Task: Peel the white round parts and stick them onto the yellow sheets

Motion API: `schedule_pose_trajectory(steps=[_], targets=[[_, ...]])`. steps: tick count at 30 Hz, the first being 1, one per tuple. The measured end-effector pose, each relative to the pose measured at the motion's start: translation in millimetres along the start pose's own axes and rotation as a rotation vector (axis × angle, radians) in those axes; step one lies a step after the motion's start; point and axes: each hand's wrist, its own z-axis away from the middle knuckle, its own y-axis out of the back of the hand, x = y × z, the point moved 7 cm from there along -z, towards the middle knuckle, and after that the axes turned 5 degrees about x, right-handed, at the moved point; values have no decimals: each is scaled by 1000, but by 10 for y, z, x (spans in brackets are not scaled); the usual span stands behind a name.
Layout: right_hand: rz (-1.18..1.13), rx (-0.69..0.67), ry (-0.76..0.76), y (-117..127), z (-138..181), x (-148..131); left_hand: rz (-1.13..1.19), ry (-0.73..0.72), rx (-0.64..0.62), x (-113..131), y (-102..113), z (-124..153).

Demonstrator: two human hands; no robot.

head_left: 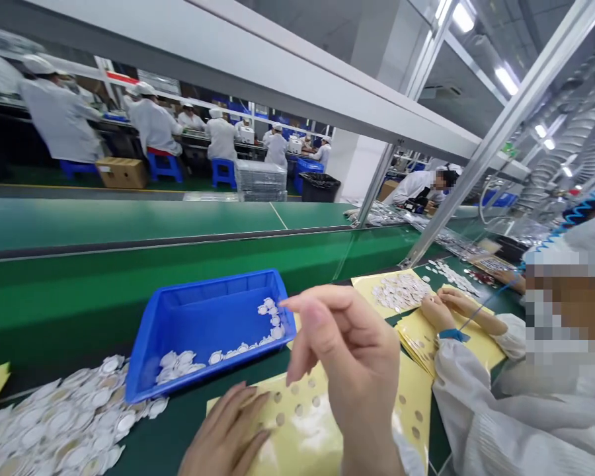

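Observation:
My left hand (228,433) lies flat on the left edge of a yellow sheet (302,430) with round holes and pale stickers, fingers stretched out. My right hand (347,360) is raised above the sheet with fingers bent together near the thumb; whether anything small is pinched there I cannot make out. Just beyond it stands a tilted blue tray (203,324) with several white round pieces along its lower and right sides. A heap of white round pieces (59,423) lies at the lower left on the green bench.
A co-worker in white (506,396) sits at my right, hands (441,307) on more yellow sheets (396,291). A green conveyor (129,225) runs behind the tray under a slanted metal frame (476,165). Other workers sit at lines far behind.

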Motion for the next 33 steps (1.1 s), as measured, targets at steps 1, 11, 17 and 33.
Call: schedule_pose_trajectory(steps=[1,11,17,33], targets=[[10,34,4,54,27,73,-39,-6,13,-42,84,54],[464,-542,-17,-208,694,1798,-153,18,-10,-264,150,189],[683,-683,-128,-159,755,2179,-120,64,-77,-227,179,143],[657,-652,-187,-143,767,2210,81,213,-105,-338,178,122]])
